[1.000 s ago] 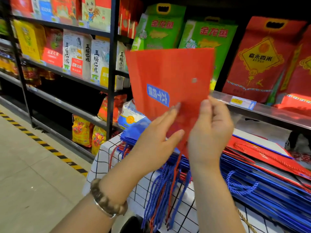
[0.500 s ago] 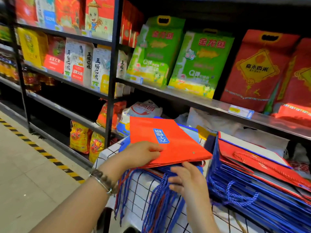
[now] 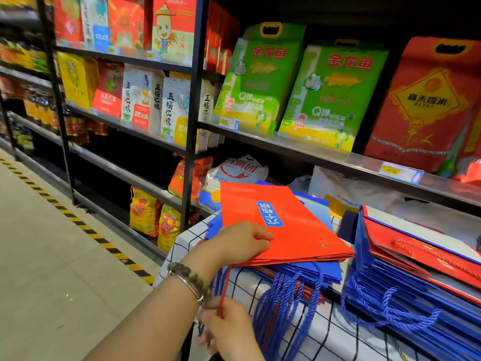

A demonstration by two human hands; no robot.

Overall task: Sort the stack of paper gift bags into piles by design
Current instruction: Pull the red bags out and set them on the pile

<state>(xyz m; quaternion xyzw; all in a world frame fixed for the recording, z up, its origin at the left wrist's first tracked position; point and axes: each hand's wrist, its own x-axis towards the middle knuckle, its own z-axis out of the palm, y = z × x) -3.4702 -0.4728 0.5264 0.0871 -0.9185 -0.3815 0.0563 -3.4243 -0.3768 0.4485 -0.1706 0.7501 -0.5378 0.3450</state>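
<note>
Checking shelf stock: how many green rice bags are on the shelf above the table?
2. One green rice bag stands left, by the black shelf post; the other stands just right of it, beside a red bag. More may be hidden behind.

Flat red gift bag (image 3: 289, 230) atop blue pile (image 3: 325, 272), mixed red-blue stack (image 3: 406, 274) slanted just beside

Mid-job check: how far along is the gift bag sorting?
Done: a left pile holds blue bags under red ones. In hand: the left hand holds the red bag on top of it while the right hand pinches a red cord handle. Left: the thick stack of blue and red bags on the right, seemingly most of it.
</note>
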